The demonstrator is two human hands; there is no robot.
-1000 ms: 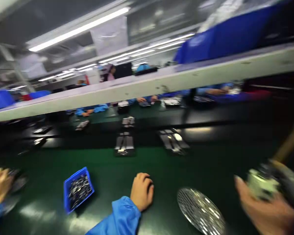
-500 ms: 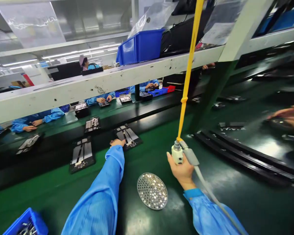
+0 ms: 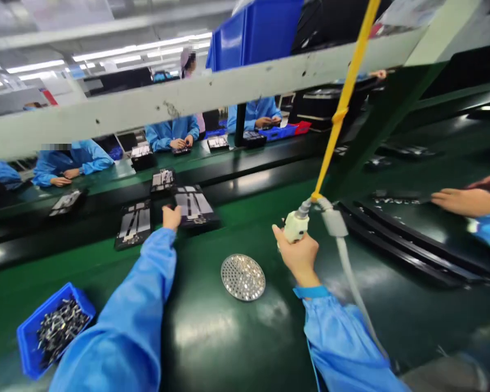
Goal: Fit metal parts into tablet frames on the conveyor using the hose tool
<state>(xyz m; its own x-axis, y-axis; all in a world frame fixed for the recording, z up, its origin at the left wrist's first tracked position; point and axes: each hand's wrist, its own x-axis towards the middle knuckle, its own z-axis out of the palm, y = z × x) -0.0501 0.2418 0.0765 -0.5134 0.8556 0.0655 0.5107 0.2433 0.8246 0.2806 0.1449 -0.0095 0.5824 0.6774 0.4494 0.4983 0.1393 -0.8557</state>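
My left hand (image 3: pixel 172 217) is closed on the left edge of an open tablet (image 3: pixel 196 204), a flat black unit with pale grey battery packs showing. Its fingertips are partly hidden behind that edge. In my right hand (image 3: pixel 300 253) is a pale electric screwdriver (image 3: pixel 297 224), which hangs from a yellow strap (image 3: pixel 343 114) and has a thick grey cable. The fingers wrap its body, and its tip is out of sight. Between my two arms, a round perforated metal plate (image 3: pixel 243 277) with many small shiny pieces in its holes lies on the green bench (image 3: pixel 204 337).
More open tablets (image 3: pixel 134 224) stand on the dark belt at left. A blue bin (image 3: pixel 28 348) of small metal parts is near my left sleeve. Long black strips (image 3: pixel 408 247) lie at right, near a co-worker's hand (image 3: pixel 469 202). A white beam (image 3: pixel 126 117) crosses above the bench.
My left hand has shifted the tablet leftward, closer to the other tablets. My right hand still holds the screwdriver. The view has tipped downward, bringing more of the blue bin into sight.
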